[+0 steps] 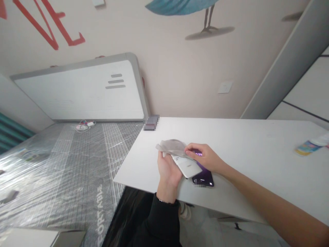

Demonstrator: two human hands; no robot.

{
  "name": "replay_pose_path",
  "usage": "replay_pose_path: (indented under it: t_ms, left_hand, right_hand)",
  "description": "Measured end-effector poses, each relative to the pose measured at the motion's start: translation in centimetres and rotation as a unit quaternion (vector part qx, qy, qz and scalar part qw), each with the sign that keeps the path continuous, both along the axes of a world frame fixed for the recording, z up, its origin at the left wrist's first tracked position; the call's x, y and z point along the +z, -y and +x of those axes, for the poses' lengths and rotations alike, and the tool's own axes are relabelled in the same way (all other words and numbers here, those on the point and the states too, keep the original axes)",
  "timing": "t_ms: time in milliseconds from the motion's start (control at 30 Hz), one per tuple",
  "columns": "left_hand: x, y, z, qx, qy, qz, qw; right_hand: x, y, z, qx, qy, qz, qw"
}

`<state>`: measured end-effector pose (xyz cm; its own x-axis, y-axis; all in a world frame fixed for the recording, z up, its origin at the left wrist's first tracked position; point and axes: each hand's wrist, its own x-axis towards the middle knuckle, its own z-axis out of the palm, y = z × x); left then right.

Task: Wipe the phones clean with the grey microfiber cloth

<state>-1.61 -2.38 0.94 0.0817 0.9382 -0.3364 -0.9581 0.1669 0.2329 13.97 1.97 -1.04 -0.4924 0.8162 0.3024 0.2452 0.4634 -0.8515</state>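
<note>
While the left hand (pixel 169 169) sits palm up over the table (pixel 257 144), close to the front edge and toward the front left corner, it holds a white phone (pixel 187 168) tilted, its back turned up; its fingers are hidden under a thin greyish cloth (pixel 172 147), so I can't tell how firmly they close. That cloth covers the phone's far end, and the right hand (pixel 204 156), reaching in from the right, has a bit of it pinched between thumb and fingers. Just under the right hand and the white phone, partly covered by both, a dark phone (pixel 207 178) lies face up near the table's front edge, its purple screen lit with white digits. Near the table's right end I see a bottle with a blue and yellow label (pixel 308 147), tipped on its side, and at the far left corner a small item (pixel 151 122) too blurred to name. Off the left edge stretches a mattress under clear plastic (pixel 84 171), with a white headboard (pixel 84 96) behind it.
</note>
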Motion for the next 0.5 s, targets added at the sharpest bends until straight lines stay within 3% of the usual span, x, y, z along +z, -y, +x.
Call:
replay_pose_path:
  t_ms: [167,500]
  left_hand:
    - [-0.03,0.06,0.31,-0.029,-0.002,0.003,1.0]
    - [0.02,-0.11,0.3,-0.021,-0.024,-0.004,0.999]
  right_hand:
    - [-0.23,0.04,-0.26,-0.04,-0.028,-0.015,0.999]
    - [0.31,0.32,-0.41,-0.002,-0.012,0.03,0.999]
